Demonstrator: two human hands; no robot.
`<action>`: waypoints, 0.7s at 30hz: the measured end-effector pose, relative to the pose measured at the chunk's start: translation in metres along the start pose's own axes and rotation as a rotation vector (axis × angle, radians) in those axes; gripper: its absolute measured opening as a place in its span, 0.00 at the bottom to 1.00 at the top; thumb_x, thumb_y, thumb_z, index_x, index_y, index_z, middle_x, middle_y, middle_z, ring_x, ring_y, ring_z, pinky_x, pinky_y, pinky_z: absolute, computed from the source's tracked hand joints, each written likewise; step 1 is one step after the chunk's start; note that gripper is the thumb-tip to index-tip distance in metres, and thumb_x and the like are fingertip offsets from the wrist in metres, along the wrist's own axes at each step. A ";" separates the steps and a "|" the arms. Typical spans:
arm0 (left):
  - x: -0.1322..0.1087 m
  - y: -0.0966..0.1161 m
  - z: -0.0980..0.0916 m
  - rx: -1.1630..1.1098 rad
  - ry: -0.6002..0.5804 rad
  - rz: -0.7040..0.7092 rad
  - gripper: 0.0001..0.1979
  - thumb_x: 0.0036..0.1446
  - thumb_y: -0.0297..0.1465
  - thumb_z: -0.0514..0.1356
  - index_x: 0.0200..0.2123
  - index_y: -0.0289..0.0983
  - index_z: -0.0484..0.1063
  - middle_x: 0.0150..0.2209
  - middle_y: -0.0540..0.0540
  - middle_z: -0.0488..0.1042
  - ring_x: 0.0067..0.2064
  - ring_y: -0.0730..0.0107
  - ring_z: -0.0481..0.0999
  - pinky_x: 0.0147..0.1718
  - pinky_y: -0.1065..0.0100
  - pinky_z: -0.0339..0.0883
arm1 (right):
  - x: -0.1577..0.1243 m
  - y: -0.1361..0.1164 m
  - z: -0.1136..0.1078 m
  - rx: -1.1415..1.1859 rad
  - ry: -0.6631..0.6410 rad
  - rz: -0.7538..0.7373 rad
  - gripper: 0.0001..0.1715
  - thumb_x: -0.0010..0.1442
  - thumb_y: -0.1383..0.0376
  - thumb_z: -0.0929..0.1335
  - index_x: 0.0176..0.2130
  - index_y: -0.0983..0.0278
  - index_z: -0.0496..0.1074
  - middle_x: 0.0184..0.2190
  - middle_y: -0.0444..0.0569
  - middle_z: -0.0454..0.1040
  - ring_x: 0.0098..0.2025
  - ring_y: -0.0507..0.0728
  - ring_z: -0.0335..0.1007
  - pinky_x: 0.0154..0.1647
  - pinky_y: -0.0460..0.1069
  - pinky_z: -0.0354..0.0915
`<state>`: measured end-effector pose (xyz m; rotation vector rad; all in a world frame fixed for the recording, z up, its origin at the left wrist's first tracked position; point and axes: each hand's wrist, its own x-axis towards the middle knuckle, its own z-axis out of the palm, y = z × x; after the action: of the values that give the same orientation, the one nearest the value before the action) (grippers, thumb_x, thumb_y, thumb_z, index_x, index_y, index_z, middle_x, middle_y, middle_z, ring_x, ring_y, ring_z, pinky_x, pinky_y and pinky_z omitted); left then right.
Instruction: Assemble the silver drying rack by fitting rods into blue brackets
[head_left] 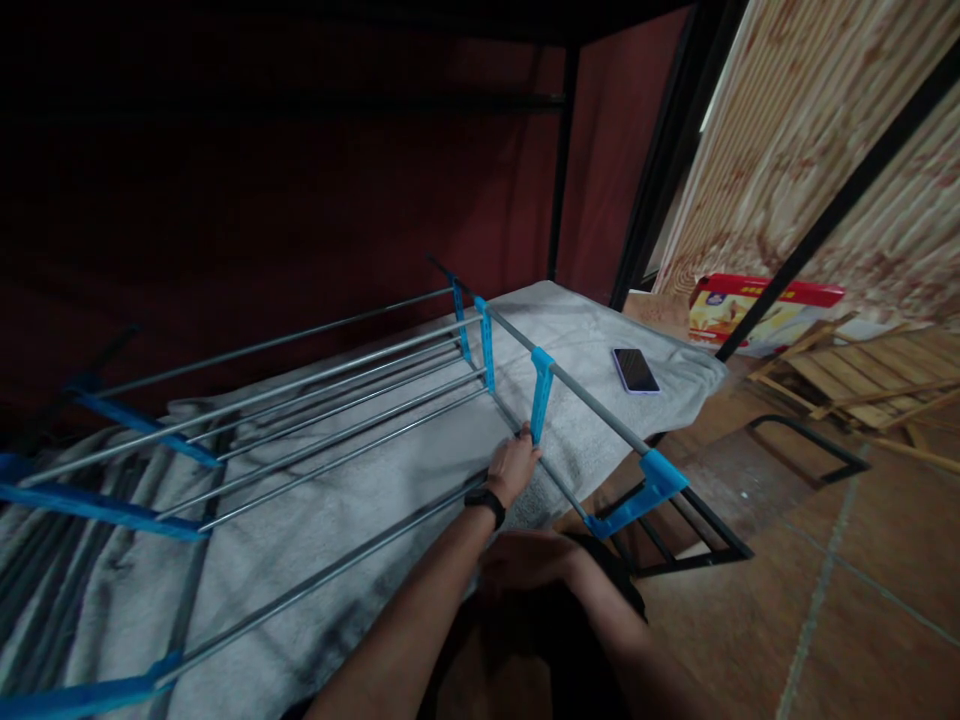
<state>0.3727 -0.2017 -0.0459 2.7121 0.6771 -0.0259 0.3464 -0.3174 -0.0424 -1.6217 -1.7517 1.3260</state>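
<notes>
A metal rack [352, 405] of grey tubes joined by blue plastic brackets lies across a grey blanket. My left hand [514, 462], with a dark watch on its wrist, closes around the lower end of a blue bracket [541, 385], where it meets the lower crossbar. That bracket's top clips onto the upper tube [600, 405]. Another blue bracket [637, 495] joins the near ends of these two tubes. My right hand [529, 558] is low in front of my body, beneath the left wrist; its fingers are hidden in shadow.
The grey blanket [600, 330] covers a bed-like surface with a black metal frame [564, 170]. A phone [636, 370] lies on it to the right. Beyond stand a red-and-yellow box [757, 312], a folded wooden chair [885, 375] and a black metal frame piece [705, 560] over the tiled floor.
</notes>
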 end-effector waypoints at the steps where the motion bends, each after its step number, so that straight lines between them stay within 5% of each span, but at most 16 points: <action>1: 0.000 -0.001 0.001 -0.006 0.004 0.012 0.20 0.66 0.35 0.54 0.59 0.36 0.60 0.47 0.37 0.79 0.48 0.59 0.79 0.42 0.66 0.70 | -0.015 0.011 -0.012 0.027 0.105 0.130 0.15 0.62 0.60 0.64 0.32 0.63 0.77 0.28 0.46 0.78 0.31 0.54 0.73 0.32 0.46 0.65; 5: 0.001 -0.004 0.004 -0.065 -0.014 0.056 0.21 0.67 0.35 0.52 0.60 0.37 0.57 0.49 0.38 0.78 0.50 0.61 0.79 0.43 0.66 0.70 | -0.039 0.037 -0.046 0.108 0.925 0.402 0.18 0.66 0.60 0.58 0.40 0.64 0.74 0.38 0.51 0.78 0.42 0.57 0.74 0.43 0.49 0.67; 8: 0.002 -0.006 0.005 -0.119 -0.042 0.055 0.19 0.68 0.33 0.48 0.60 0.37 0.58 0.48 0.39 0.78 0.48 0.63 0.79 0.43 0.67 0.70 | -0.020 0.037 -0.060 0.073 1.298 0.493 0.24 0.65 0.60 0.59 0.56 0.66 0.67 0.53 0.59 0.72 0.56 0.60 0.68 0.54 0.52 0.64; 10: 0.002 -0.007 0.005 -0.134 -0.061 0.063 0.18 0.68 0.32 0.47 0.58 0.36 0.60 0.48 0.39 0.78 0.47 0.62 0.79 0.43 0.66 0.70 | -0.005 0.034 -0.067 0.055 1.294 0.524 0.25 0.66 0.62 0.59 0.59 0.67 0.65 0.56 0.59 0.70 0.59 0.59 0.66 0.56 0.51 0.62; 13: 0.002 -0.010 0.005 -0.125 -0.052 0.093 0.18 0.67 0.30 0.46 0.59 0.36 0.59 0.46 0.38 0.78 0.46 0.62 0.79 0.43 0.66 0.71 | 0.008 0.038 -0.075 0.043 1.073 0.533 0.22 0.65 0.68 0.58 0.55 0.63 0.68 0.51 0.53 0.74 0.54 0.56 0.70 0.52 0.47 0.63; 21: 0.007 -0.018 0.011 -0.161 -0.031 0.124 0.23 0.66 0.29 0.48 0.63 0.35 0.52 0.47 0.36 0.78 0.48 0.60 0.79 0.43 0.65 0.71 | 0.007 0.055 -0.069 -0.281 0.808 0.694 0.24 0.64 0.70 0.60 0.59 0.64 0.63 0.55 0.56 0.70 0.55 0.60 0.68 0.51 0.50 0.62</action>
<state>0.3713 -0.1873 -0.0625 2.5869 0.4798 0.0161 0.4298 -0.2932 -0.0589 -2.5765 -0.9283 0.4675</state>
